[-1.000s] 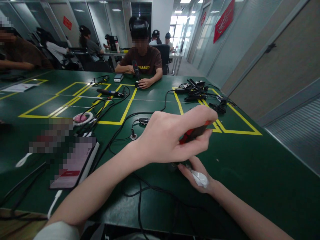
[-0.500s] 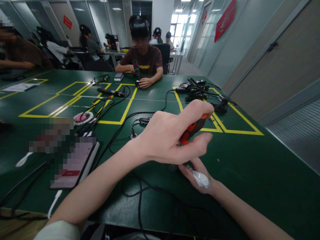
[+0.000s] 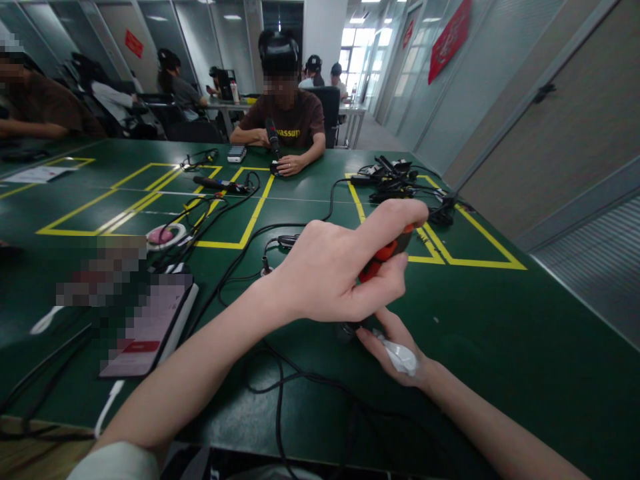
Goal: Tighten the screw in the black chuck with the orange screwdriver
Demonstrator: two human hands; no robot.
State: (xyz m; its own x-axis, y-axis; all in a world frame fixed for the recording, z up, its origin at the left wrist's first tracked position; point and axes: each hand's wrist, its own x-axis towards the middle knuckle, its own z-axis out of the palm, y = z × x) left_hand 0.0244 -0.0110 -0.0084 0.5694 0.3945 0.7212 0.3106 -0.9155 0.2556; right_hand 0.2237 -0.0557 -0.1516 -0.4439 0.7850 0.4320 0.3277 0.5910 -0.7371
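My left hand [image 3: 335,270] is closed around a red-and-black tool handle [image 3: 383,255], held upright over the green table [image 3: 500,333]. Just below it my right hand [image 3: 395,350] rests on the table, palm up, fingers pinching a small dark part [image 3: 350,328] under the tool. A white patch lies across that palm. What the tool's tip touches is hidden by my left hand.
Black cables [image 3: 280,380] loop under my arms. A phone [image 3: 150,327] lies at the left, a pink round item [image 3: 165,235] beyond it. A cable pile [image 3: 395,180] sits far right. A person in a brown shirt [image 3: 290,127] sits opposite, holding a tool.
My left hand's grip on the red handle has shifted: the handle tilted up more upright and the thumb moved closer. My right hand stayed in place.
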